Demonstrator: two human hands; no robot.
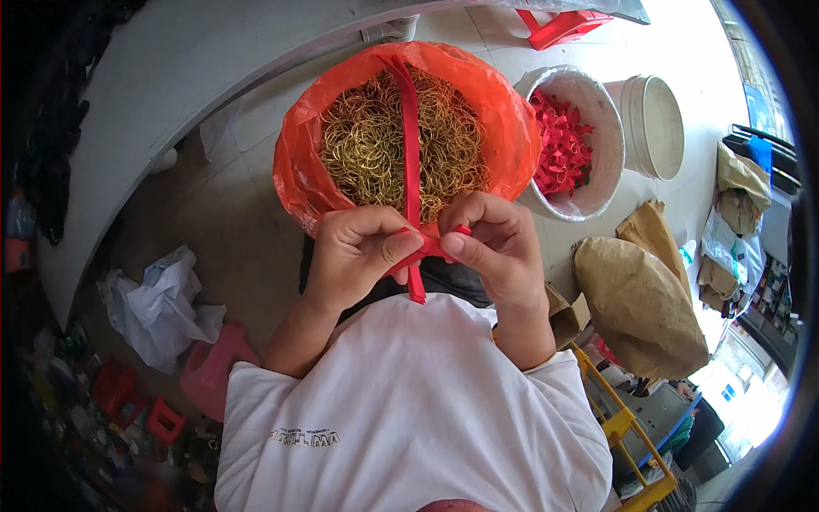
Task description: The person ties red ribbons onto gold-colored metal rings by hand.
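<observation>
The left hand (363,252) and right hand (496,243) pinch red ribbon (412,171), thumbs against forefingers. Bunched there, its 1 long flat strip crosses gold-coloured rings (358,141).

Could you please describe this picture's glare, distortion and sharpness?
In the head view, glare bleaches the background right of the bulky brown sack; the edge of the smooth grey tabletop bows; corners go black; the narrow red ribbon looks fairly sharp.

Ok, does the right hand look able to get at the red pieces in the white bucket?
Probably yes: the white bucket stands open just beyond the right hand, and nothing covers the red pieces. That hand pinches the red ribbon, though, so it would likely have to let go first.
</observation>
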